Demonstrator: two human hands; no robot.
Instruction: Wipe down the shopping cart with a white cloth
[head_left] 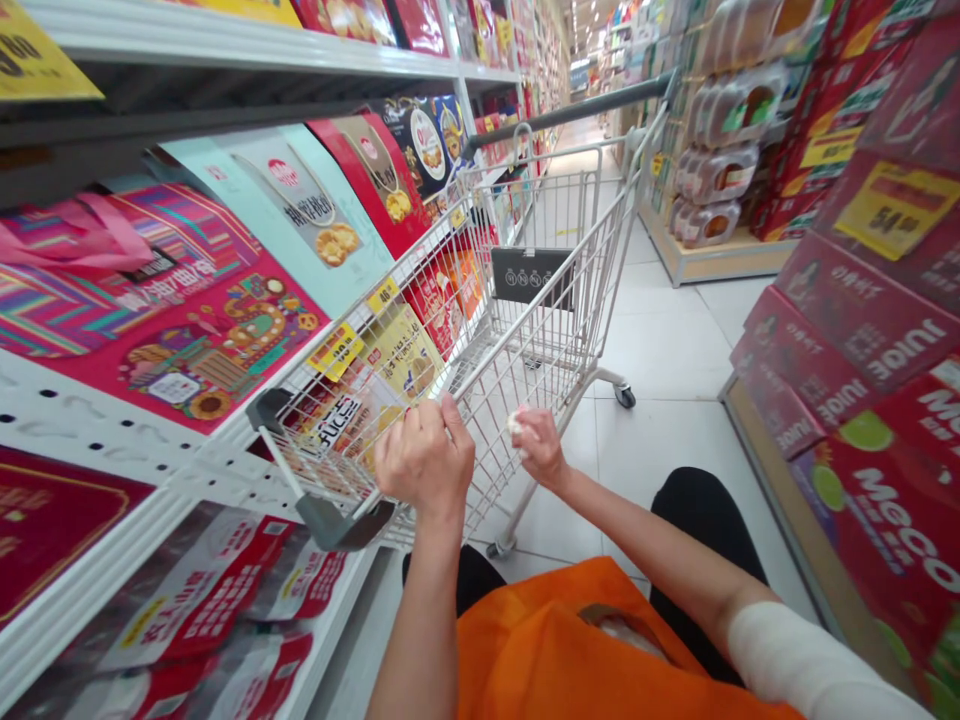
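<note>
A wire shopping cart (541, 330) stands in front of me in the aisle, alongside the shelf. My left hand (426, 455) is closed in a fist over the cart's near top rail (517, 325), wrapped around it. To the right, my right hand (538, 447) is closed on a small crumpled white wad (514, 422), perhaps tissue or cloth. That wad is close to the wires of the cart's near side; whether it touches them I cannot tell. Through the basket wires, packages on the shelf behind are visible.
Gift boxes (300, 215) and bags with yellow price tags line the shelf at left. Stacked red drink cartons (862, 300) stand close on the right. Bottle packs (712, 180) sit on a low platform farther back. Tiled floor (652, 340) runs down the aisle.
</note>
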